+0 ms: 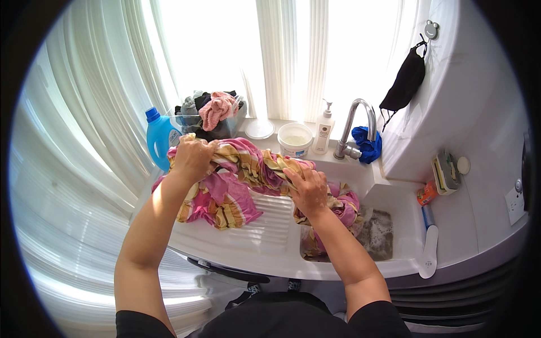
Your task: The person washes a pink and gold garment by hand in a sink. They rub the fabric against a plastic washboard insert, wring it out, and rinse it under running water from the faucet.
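Note:
A long pink and yellow patterned cloth, bunched and twisted like a rope, stretches between my hands. My left hand is closed around it above the left side of the sink, where part of the cloth hangs down over the white ridged washboard. Lower and to the right, my right hand grips it near the basin. From there the cloth trails into soapy, murky water in the sink. Some of the fingers on both hands are hidden by the folds.
Along the back ledge are a blue detergent bottle, a clothes-filled clear bin, a white tub, a pump bottle and a chrome faucet. A white-handled brush lies on the right rim. A black face mask hangs above.

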The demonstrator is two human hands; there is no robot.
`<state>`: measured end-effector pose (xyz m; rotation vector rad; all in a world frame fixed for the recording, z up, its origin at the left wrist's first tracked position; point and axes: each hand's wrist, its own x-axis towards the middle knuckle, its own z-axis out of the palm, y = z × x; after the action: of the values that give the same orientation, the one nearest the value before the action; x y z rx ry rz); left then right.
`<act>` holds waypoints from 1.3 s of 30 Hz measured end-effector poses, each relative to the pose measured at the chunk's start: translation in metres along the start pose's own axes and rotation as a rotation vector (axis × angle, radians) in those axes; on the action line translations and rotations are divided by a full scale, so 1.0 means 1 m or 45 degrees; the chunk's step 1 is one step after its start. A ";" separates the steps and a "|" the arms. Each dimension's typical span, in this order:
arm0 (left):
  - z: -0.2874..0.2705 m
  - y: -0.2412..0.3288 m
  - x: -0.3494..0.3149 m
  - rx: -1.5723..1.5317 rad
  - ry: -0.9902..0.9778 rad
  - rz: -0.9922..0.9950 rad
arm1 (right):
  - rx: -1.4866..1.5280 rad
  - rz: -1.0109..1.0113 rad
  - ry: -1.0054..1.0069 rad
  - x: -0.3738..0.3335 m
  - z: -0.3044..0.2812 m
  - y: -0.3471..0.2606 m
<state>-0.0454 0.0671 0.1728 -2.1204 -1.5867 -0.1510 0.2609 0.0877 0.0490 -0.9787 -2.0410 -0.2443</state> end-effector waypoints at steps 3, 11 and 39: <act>0.073 0.023 -0.065 -0.063 -0.114 -0.105 | -0.182 -0.100 -0.094 -0.021 0.031 -0.013; 0.093 0.068 -0.059 -0.335 -0.162 -0.212 | 0.327 0.350 -0.452 -0.044 0.038 -0.012; 0.172 0.090 -0.026 -1.462 -0.434 -0.167 | 0.576 0.421 -0.689 -0.028 0.078 -0.024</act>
<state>-0.0044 0.1011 -0.0154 -2.9625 -2.1341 -0.9950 0.2063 0.0939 -0.0179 -1.1442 -2.2100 0.6981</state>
